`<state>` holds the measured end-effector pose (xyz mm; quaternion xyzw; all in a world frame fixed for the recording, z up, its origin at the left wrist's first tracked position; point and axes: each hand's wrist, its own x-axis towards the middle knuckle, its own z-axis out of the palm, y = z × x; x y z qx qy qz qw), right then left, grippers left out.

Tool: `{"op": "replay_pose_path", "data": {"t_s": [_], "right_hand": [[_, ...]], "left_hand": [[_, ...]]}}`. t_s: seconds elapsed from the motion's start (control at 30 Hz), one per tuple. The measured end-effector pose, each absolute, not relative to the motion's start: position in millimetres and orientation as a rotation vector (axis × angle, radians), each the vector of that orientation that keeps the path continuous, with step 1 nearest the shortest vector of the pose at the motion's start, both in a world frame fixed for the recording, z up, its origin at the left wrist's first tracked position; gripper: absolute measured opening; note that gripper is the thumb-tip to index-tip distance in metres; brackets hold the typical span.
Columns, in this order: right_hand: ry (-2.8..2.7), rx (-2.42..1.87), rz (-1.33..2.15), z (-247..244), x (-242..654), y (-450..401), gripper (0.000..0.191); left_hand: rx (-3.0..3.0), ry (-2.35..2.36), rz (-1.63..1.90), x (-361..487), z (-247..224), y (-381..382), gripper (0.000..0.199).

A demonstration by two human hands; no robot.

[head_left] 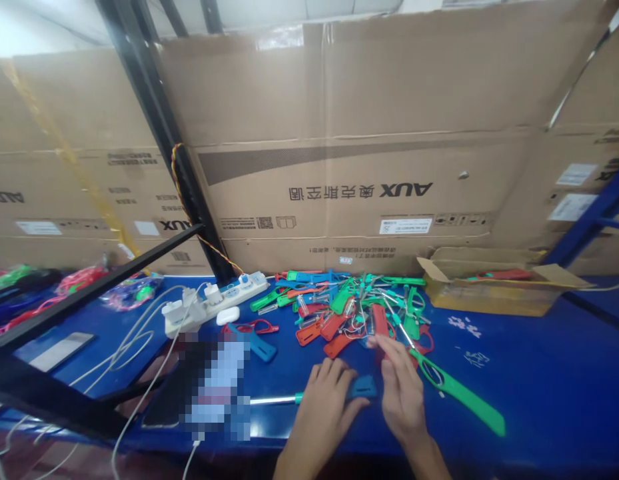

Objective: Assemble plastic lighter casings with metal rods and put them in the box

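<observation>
My left hand [322, 400] is closed round a blue plastic piece [364, 387] with a slot in it. From the other side of that hand a thin metal rod [274, 401] with a teal collar sticks out to the left; whether it joins the blue piece is hidden under my fingers. My right hand [402, 387] is just right of the blue piece, fingers stretched toward the pile, with a red plastic piece [380, 320] close beyond the fingertips. Several red, green, blue and clear parts lie heaped there. A long green strip [469, 397] lies right of my right hand.
A phone-like blurred device [216, 387] lies at left with a white cable. Behind it are a power strip [234, 293] and a white earbud case [228, 316]. An open carton [489, 300] stands back right, near small pink pieces [464, 325]. A black shelf frame [114, 267] crosses the left side.
</observation>
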<state>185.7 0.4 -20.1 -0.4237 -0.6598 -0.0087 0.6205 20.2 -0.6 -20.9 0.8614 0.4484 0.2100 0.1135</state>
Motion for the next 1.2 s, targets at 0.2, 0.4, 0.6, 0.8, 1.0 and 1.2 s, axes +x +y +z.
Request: {"op": "replay_pose_path", "data": {"t_s": [0.2, 0.4, 0.6, 0.8, 1.0, 1.2], "right_hand": [[-1.463, -0.974, 0.028, -20, 185, 0, 0.035], [-1.411, -0.878, 0.026, -18, 185, 3, 0.029], [-1.394, -0.907, 0.088, -14, 187, 0, 0.025], [-1.263, -0.886, 0.352, -16, 191, 2, 0.024], [-1.379, -0.913, 0.226, -19, 187, -5, 0.027], [-1.312, -0.962, 0.289, -23, 185, -17, 0.028]], "left_hand": [[2.481, 1.323, 0.692, 19, -21, -3, 0.034], [2.583, 1.297, 0.748, 15, -21, -2, 0.032], [2.653, 1.251, 0.747, 13, -23, 1, 0.032], [2.601, 1.190, 0.749, 10, -22, -4, 0.033], [2.534, 1.104, 0.717, 9, -20, -10, 0.034], [2.493, 1.138, 0.734, 9, -21, -10, 0.034]]}}
